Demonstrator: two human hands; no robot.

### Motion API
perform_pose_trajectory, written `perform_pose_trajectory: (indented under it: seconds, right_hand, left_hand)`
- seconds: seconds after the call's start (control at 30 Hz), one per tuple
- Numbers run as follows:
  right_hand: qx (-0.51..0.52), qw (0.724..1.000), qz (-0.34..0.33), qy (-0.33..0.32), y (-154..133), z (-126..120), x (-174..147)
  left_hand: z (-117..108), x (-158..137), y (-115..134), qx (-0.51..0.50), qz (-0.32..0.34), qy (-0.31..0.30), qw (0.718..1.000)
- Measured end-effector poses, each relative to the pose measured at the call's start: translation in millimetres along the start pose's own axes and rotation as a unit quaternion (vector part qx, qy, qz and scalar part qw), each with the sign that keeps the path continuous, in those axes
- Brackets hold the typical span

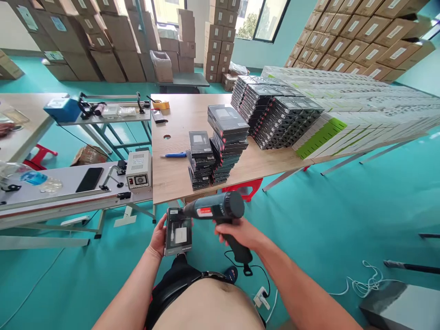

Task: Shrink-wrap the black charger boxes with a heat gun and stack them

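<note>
In the head view, the left hand (158,236) grips a flat black box (178,233) by its left edge, with a fingertip showing past the far side. The box sits in front of the body, just off the near edge of the wooden tabletop (175,176), its printed face turned up toward the camera. The right hand (237,231) is wrapped around the handle of a heat gun (216,206), whose nozzle (188,211) points at the box's upper right corner; whether it touches or stands slightly off is hard to tell.

To do this well, I would hold a small gap between nozzle and box, and sweep evenly along edges and corners rather than dwell on one spot, since lingering heat could mark the surface. The left hand should turn the box so its fingers stay out of the airflow. The hot end is best aimed away from the stacked boxes (223,146) on the tabletop, and the black cord (266,272) near the feet kept free of snags.
</note>
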State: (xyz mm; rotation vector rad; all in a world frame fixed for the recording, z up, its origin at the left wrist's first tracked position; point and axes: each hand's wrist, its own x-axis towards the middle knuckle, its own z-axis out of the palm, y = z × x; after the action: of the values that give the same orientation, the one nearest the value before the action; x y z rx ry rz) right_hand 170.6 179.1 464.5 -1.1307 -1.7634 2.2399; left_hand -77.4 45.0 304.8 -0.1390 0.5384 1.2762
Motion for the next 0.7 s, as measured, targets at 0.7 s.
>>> perform_pose_trajectory:
  seconds: [0.7]
  right_hand:
    - [0.325, 0.908, 0.124, 0.233, 118.6, -67.2, -83.5]
  left_hand:
    - [29.9, 3.6, 5.4, 0.133, 0.154, 0.142, 0.969]
